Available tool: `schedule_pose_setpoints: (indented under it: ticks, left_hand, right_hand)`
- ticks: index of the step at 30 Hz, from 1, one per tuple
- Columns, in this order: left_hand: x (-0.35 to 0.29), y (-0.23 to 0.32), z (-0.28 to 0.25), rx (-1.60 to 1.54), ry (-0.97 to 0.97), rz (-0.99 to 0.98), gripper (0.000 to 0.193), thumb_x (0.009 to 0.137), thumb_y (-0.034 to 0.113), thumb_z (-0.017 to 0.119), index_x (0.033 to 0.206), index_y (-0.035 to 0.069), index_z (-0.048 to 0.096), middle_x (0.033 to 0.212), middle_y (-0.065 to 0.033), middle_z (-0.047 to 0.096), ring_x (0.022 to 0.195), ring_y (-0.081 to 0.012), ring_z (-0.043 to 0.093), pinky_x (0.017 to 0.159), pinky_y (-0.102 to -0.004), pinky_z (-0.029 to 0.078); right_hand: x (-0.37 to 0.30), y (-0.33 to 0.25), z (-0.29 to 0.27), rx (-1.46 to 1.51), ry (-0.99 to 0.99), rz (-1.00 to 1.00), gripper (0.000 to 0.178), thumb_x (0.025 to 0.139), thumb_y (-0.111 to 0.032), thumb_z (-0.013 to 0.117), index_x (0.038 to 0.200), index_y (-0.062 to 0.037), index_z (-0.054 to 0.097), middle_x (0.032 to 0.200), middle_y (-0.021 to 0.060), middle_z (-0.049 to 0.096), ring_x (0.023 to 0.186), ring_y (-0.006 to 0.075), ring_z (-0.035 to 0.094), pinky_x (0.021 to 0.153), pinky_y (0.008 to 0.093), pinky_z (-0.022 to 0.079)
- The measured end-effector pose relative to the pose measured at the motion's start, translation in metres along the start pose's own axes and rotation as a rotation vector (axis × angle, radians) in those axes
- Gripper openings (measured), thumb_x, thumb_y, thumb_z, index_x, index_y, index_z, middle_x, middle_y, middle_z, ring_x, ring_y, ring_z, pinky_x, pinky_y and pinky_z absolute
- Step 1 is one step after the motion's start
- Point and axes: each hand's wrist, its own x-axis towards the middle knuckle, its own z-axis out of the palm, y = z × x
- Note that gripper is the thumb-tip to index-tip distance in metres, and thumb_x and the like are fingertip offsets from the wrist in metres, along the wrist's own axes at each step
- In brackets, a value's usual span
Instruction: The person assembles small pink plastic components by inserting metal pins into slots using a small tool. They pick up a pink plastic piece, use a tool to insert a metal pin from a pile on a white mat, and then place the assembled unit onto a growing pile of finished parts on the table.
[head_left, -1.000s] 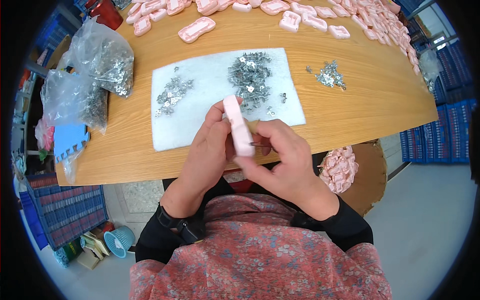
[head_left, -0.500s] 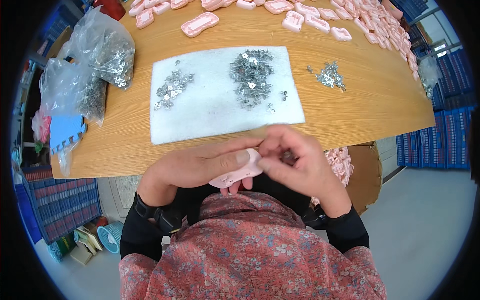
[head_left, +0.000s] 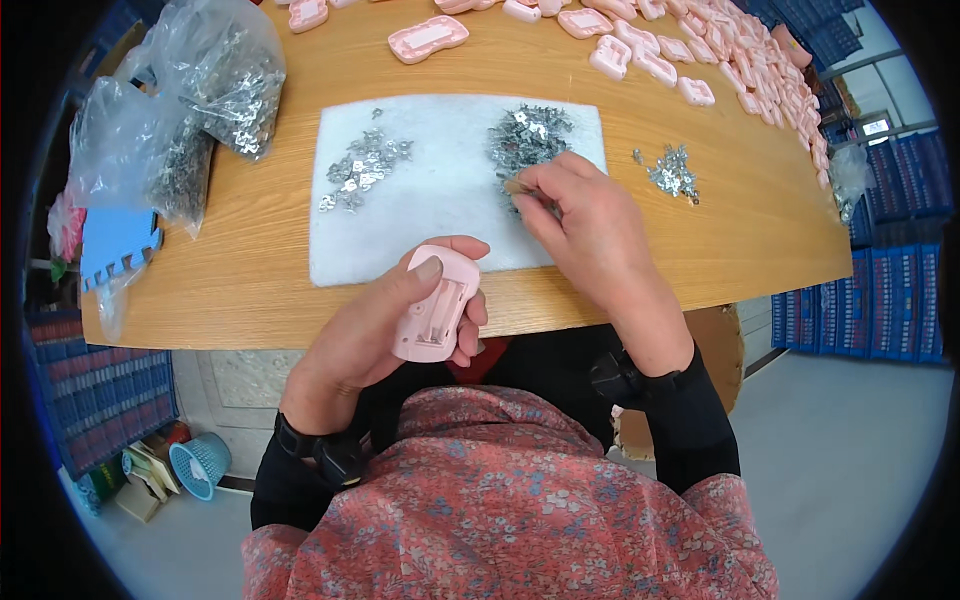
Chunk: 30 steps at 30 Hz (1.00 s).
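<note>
My left hand (head_left: 372, 328) is closed around a pink plastic casing (head_left: 447, 285) above the table's near edge. The casing's long battery slot faces up, and a bit of metal shows at the slot's lower end. Over the white foam sheet (head_left: 420, 235), my right hand (head_left: 585, 225) pinches thumb and fingertips together at the near side of a dense pile of small metal contact pieces (head_left: 530, 135). What lies between those fingertips is too small to make out. A looser pile of flat metal pieces (head_left: 365, 170) lies on the sheet's left part.
Right of the sheet, a small heap of metal pieces (head_left: 672, 175) lies on the wooden table (head_left: 740, 230). Many pink casings (head_left: 720, 50) crowd the far and right edges. Clear bags of metal parts (head_left: 230, 90) stand at the left, near a blue foam mat (head_left: 118, 243).
My right hand has left the casing and moved forward to the dense metal pile. My left hand has turned the casing more upright, with its slot now facing up.
</note>
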Motion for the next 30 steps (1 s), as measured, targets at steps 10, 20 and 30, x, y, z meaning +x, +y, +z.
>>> schedule_pose_setpoints:
  ticks: [10, 20, 30]
  left_hand:
    - [0.001, -0.002, -0.006, -0.076, -0.006, 0.038, 0.055, 0.097, 0.038, 0.054, 0.139, 0.006, 0.041, 0.093, -0.0157, 0.062, 0.071, -0.026, 0.066, 0.064, -0.0363, 0.055]
    - [0.002, 0.001, -0.001, -0.1, 0.018, 0.083, 0.044, 0.102, 0.024, 0.049, 0.14, 0.004, 0.04, 0.092, -0.0097, 0.062, 0.075, -0.0194, 0.065, 0.067, -0.0314, 0.054]
    - [-0.001, 0.006, 0.003, -0.11, 0.118, 0.098, 0.046, 0.099, 0.019, 0.052, 0.141, 0.006, 0.04, 0.098, -0.0122, 0.064, 0.082, -0.0203, 0.066, 0.072, -0.0347, 0.058]
  right_hand:
    - [0.024, 0.0, 0.003, -0.167, -0.13, -0.041, 0.013, 0.084, -0.012, 0.069, 0.097, -0.0076, 0.069, 0.089, 0.0101, 0.064, 0.076, 0.0307, 0.064, 0.067, 0.0401, 0.051]
    - [0.025, 0.0, 0.004, -0.144, -0.135, -0.084, 0.011, 0.084, -0.015, 0.067, 0.093, -0.0092, 0.068, 0.087, 0.0086, 0.062, 0.082, 0.0316, 0.064, 0.068, 0.0429, 0.052]
    - [0.029, 0.0, 0.003, 0.049, -0.163, -0.098, 0.014, 0.087, -0.009, 0.068, 0.099, -0.0036, 0.064, 0.088, 0.0109, 0.061, 0.072, 0.0274, 0.062, 0.064, 0.0355, 0.05]
